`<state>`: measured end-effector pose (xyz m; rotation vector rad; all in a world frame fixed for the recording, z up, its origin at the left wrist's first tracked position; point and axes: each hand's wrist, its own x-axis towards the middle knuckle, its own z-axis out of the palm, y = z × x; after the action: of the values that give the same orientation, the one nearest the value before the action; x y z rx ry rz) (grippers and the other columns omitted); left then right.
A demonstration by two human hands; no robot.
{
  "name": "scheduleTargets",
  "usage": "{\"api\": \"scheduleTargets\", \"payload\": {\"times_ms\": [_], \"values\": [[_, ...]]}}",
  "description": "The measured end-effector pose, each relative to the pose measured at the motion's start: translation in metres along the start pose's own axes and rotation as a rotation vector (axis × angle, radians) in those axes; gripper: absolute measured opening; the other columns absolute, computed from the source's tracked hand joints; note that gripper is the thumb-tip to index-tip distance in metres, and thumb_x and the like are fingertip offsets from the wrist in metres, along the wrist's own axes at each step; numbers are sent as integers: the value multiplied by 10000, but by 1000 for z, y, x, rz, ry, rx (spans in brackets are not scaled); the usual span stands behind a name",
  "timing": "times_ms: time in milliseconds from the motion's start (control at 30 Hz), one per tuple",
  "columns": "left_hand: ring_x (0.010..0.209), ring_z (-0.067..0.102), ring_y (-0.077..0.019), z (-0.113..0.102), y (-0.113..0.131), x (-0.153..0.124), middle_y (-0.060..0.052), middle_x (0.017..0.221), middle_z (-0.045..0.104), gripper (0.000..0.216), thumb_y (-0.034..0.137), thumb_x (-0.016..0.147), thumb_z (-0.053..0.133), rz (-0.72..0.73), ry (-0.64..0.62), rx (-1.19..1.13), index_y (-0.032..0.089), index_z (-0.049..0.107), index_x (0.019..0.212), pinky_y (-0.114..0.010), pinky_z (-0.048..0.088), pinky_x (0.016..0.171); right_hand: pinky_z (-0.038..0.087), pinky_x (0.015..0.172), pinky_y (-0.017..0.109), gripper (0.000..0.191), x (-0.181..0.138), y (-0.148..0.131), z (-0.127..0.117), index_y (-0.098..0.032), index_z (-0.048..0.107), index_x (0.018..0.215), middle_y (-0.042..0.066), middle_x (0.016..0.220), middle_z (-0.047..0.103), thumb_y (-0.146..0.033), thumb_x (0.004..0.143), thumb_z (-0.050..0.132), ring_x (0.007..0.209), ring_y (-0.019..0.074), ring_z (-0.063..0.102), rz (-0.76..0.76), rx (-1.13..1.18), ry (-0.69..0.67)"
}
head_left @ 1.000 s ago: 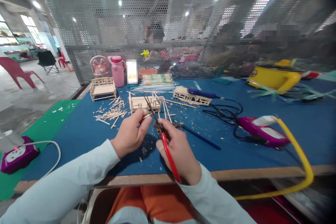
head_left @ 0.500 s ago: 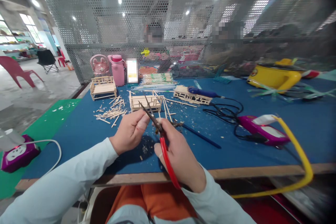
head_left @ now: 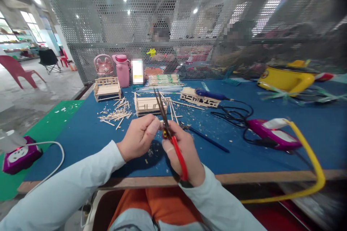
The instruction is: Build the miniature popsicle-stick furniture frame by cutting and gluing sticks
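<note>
My right hand (head_left: 184,148) is closed around the red-handled scissors (head_left: 179,157), whose dark blades point up and away, nearly together. Close beside it on the left, my left hand (head_left: 141,135) is pinched shut, fingertips close to the blades' pivot. A small pale bit shows between that hand and the scissors; what the fingers hold is mostly hidden. Just beyond the hands stands a miniature wooden bench (head_left: 150,105) made of thin sticks, partly covered by the blades. Loose wooden sticks (head_left: 116,115) and chips lie to its left.
Another small stick-built bench (head_left: 107,89) stands at the back left. A blue-handled corded tool (head_left: 210,94) rests on a wooden lattice piece (head_left: 189,95). Right of my hands lie a blue rod-like tool (head_left: 208,139), a purple power strip (head_left: 271,135) and a yellow pot (head_left: 286,79). A perforated screen (head_left: 108,18) borders the back.
The scissors have turned more upright, and their blades have come closer together. My right hand has rotated with them, and my left hand has shifted slightly right.
</note>
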<state>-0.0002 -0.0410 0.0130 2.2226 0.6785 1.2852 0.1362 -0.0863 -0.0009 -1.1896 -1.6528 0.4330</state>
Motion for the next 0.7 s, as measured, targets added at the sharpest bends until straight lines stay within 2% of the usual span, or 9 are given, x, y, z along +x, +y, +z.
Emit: {"api": "scheduleTargets", "payload": {"times_ms": [167, 333, 500, 567, 700], "values": [[495, 379, -80, 2, -4, 0, 41, 550, 417, 375, 429, 921, 377, -157, 42, -188, 183, 431, 643, -222, 341, 500, 436, 639, 247, 252, 4, -1, -7, -210, 508, 966, -28, 763, 541, -145, 723, 510, 661, 127, 496, 32, 93, -22], [441, 412, -72, 0, -4, 5, 31, 539, 452, 450, 562, 857, 427, -351, -16, -452, 171, 462, 637, -209, 331, 408, 469, 750, 287, 230, 2, -9, -16, -214, 505, 1026, 26, 911, 610, -308, 819, 541, 817, 168, 570, -22, 202, -166], [450, 435, -78, 1, -4, 5, 27, 524, 468, 462, 594, 802, 495, -373, -35, -453, 161, 499, 641, -203, 344, 405, 471, 783, 296, 295, -1, -10, -13, -196, 518, 1020, 37, 927, 613, -396, 811, 576, 826, 171, 575, -37, 278, -195], [445, 425, -77, 0, -5, 5, 29, 508, 455, 460, 571, 818, 487, -355, -25, -428, 163, 479, 606, -203, 338, 408, 476, 713, 281, 304, -1, -9, -10, -191, 532, 993, 22, 861, 598, -416, 797, 593, 744, 150, 560, 14, 311, -137], [442, 371, -66, -2, -8, 4, 34, 465, 406, 497, 510, 875, 427, -243, -42, -344, 166, 409, 516, -211, 313, 445, 387, 456, 217, 261, 4, -7, -7, -218, 515, 926, -64, 592, 460, -431, 795, 592, 478, 87, 428, 243, 535, 143]]}}
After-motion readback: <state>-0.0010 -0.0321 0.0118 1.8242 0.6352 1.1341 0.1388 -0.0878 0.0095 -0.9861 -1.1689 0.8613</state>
